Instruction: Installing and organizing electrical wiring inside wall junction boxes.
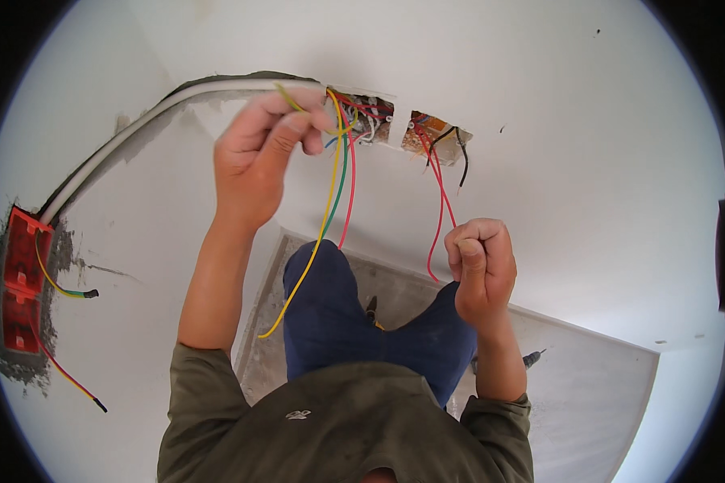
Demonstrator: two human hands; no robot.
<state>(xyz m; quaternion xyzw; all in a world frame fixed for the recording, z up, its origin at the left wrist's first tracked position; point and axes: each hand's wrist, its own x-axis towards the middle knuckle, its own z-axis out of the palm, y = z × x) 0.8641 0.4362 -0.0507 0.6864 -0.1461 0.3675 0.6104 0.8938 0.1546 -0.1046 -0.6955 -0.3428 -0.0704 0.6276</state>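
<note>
My left hand (262,153) is raised beside the left wall box (385,109) and pinches a yellow-green wire (285,95), whose end sticks up past the fingers. From that box hang a long yellow wire (306,270), a green wire (344,181) and a pinkish-red wire (352,189). More wires are bunched inside it. Lower right, my right hand (485,270) is closed around a red wire (446,200) running down from the right wall box (423,129). A second red wire (432,249) dangles loose beside that hand. Short black wires (464,157) stick out of the same box.
A pale conduit (149,117) curves through a wall groove to two red junction boxes (26,258) at far left, where taped wires (68,366) poke out. My knees (322,290) are below the wires. A drill-like tool (532,359) lies on the floor to the right.
</note>
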